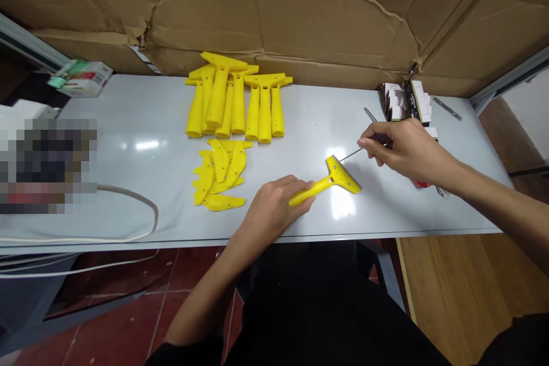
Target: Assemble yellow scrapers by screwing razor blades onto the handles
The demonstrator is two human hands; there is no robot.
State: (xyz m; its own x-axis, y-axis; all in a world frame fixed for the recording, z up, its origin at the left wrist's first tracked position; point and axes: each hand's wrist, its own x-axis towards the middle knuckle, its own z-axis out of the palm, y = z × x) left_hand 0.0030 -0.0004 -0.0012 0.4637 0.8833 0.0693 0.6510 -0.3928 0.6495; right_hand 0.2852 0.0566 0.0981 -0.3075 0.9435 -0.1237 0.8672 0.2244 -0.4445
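Note:
My left hand (281, 200) is wrapped around the handle of a yellow scraper (319, 186), whose wide head points right, with a grey blade edge and small screws showing. In my right hand (398, 140) is a thin screwdriver (351, 154), pinched between the fingers; its slim metal shaft reaches the far end of the scraper head. Whether the tip touches a screw cannot be made out. A thin grey rod (369, 114) sticks out behind my right fingers, partly hidden. Several yellow scraper handles (221, 94) and loose yellow head plates (221, 174) lie to the left.
Small boxes (407, 102) stand at the back right, near a flat metal strip (447, 108). Another small box (88, 79) sits at the back left. A white cable (150, 206) loops over the left of the table (163, 108). Cardboard (283, 23) walls the back.

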